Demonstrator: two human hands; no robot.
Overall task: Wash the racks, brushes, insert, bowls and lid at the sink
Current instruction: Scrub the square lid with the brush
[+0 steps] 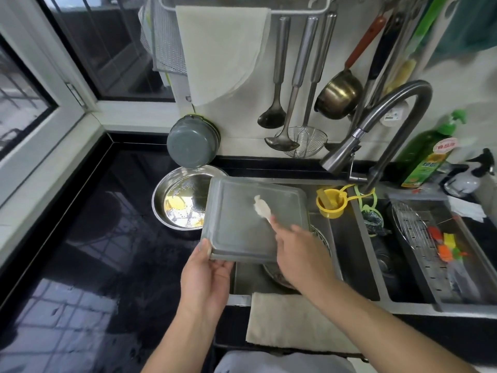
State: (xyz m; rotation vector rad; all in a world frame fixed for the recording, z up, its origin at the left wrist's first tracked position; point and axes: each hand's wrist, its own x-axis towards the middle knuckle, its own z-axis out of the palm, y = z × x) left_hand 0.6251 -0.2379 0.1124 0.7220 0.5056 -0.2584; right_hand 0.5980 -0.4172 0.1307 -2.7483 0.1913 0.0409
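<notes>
A square grey lid (242, 219) is held tilted over the left side of the sink (357, 254). My left hand (207, 275) grips its near left corner, thumb on top. My right hand (301, 254) holds a white brush (262, 207) whose head lies against the lid's top face. A steel bowl (180, 200) with yellowish residue sits on the black counter left of the sink. A round wire rack (411, 224) and several colourful brushes (443, 246) lie in the drain tray (457, 289) on the right. Under the lid, another dish in the sink is mostly hidden.
The faucet (341, 157) arches over the sink from the right. A yellow cup (330, 203) hangs on the sink's back edge. A green soap bottle (430, 157) and spray bottle (470, 176) stand far right. A cloth (290, 319) drapes over the front rim. Ladles (274, 114) hang above.
</notes>
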